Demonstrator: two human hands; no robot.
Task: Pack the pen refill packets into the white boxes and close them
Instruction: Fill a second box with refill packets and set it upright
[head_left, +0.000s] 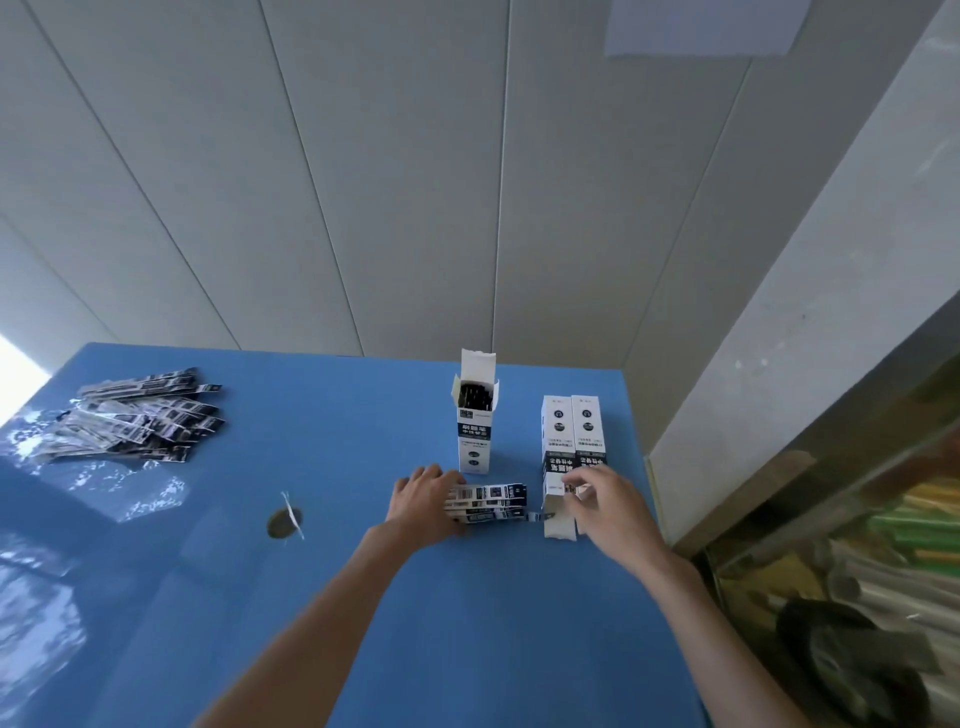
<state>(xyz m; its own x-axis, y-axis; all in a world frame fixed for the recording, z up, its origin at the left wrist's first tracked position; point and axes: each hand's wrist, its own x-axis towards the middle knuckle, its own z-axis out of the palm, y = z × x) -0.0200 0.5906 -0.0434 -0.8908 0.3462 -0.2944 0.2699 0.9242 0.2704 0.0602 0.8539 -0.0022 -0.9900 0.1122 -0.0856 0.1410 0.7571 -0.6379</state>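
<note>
My left hand (423, 501) grips a small bundle of pen refill packets (491, 501) lying on the blue table (311, 597). Just to the right, my right hand (610, 501) holds the near open end of one of two white boxes (571, 452) lying side by side, its flap (558, 522) hanging loose toward me. Behind the bundle a third white box (474, 434) stands upright with its top flap raised and dark packets showing inside. A loose heap of more refill packets (140, 421) lies at the table's far left.
A round hole with a white strip across it (284, 521) sits in the table left of my left arm. Grey wall panels rise behind the table. To the right, past the table edge, lie metal tubes and a black wheel (841, 660).
</note>
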